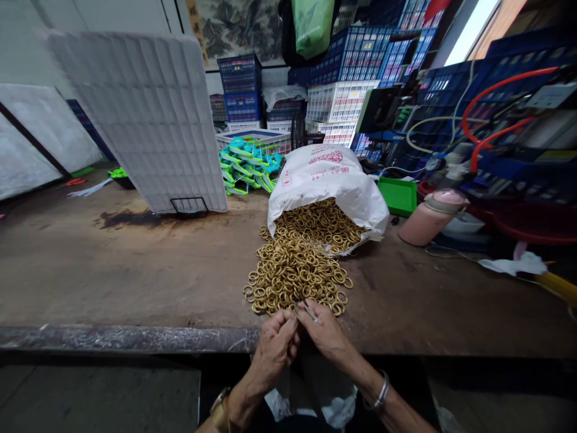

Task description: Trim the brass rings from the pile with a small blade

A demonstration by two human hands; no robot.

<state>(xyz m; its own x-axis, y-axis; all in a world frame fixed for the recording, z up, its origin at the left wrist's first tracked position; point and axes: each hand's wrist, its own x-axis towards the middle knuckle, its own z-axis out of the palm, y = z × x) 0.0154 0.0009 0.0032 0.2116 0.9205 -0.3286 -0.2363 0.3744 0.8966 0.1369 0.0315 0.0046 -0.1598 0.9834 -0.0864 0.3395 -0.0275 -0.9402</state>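
Note:
A heap of gold-coloured rings spills across the table from the mouth of a white woven sack. Just in front of the heap, at the table's edge, my two hands meet fingertip to fingertip. My left hand is closed in a pinch, and whatever sits between its fingers is hidden. My right hand is closed around a small, thin grey tool with a dark tip, whose exact kind I cannot make out.
A tall white ribbed panel stands on a black wire stand at left. Green and turquoise plastic pieces are piled behind. To the right are a green tray, a pink bottle and orange hoses. Blue crates are stacked at the back.

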